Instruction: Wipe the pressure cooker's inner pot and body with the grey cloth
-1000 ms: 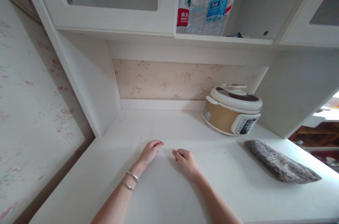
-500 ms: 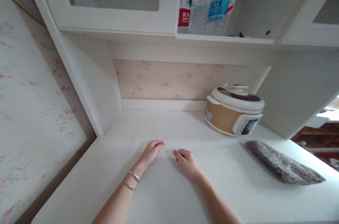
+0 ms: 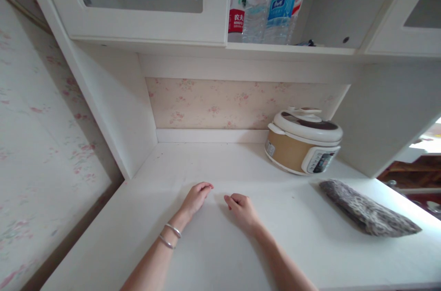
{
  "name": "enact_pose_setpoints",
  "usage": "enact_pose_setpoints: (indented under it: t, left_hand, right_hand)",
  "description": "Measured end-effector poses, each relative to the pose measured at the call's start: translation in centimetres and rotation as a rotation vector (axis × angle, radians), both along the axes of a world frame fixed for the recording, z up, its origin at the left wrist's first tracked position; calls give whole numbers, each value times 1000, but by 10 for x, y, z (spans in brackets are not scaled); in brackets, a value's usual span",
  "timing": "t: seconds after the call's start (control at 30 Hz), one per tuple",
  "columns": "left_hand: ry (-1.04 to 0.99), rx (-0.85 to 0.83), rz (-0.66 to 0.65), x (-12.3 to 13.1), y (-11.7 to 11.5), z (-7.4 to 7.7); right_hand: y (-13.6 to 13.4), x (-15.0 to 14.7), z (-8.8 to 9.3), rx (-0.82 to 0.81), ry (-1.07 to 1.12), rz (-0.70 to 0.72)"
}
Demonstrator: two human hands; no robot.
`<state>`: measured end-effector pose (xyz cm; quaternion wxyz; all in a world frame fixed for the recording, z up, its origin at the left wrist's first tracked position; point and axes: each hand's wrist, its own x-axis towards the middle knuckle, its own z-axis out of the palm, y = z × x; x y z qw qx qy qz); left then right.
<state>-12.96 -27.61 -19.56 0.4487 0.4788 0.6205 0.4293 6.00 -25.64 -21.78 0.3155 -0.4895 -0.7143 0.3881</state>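
Note:
My left hand [image 3: 197, 198] rests on its side on the white countertop [image 3: 213, 245], fingers curled together and nothing visible in them. Two silver bangles [image 3: 170, 236] circle that wrist. A short gap away, my right hand [image 3: 241, 208] lies on the same surface, closed in a loose fist with the thumb on top; no object shows in it. Nearest to the right hand are a tan and white electric cooker [image 3: 303, 142] with its lid on, farther back, and a flat, mottled grey, furry-looking cloth item [image 3: 368, 210] to the right.
Above hangs a white cabinet [image 3: 148, 27] with several plastic bottles [image 3: 257, 6] standing in its open middle section. A side panel [image 3: 113, 107] bounds the counter on the left, beside floral wallpaper [image 3: 44, 144]. Another panel [image 3: 396, 116] stands at the right, behind the cooker.
The view has shifted very slightly, so the cabinet and bottles sit a little more to the left. Both hands keep their place and shape on the countertop.

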Motion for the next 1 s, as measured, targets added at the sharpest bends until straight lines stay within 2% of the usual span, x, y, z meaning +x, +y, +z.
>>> enact_pose_setpoints:
  t: [0.47,1.0]
  left_hand:
    - [-23,-5,-16,0,3,-4]
    - [-10,-3,-22,0,0,0]
  right_hand:
    - [-1,-1,3,6,-30,2]
    - [-2,0,3,39,-10,4]
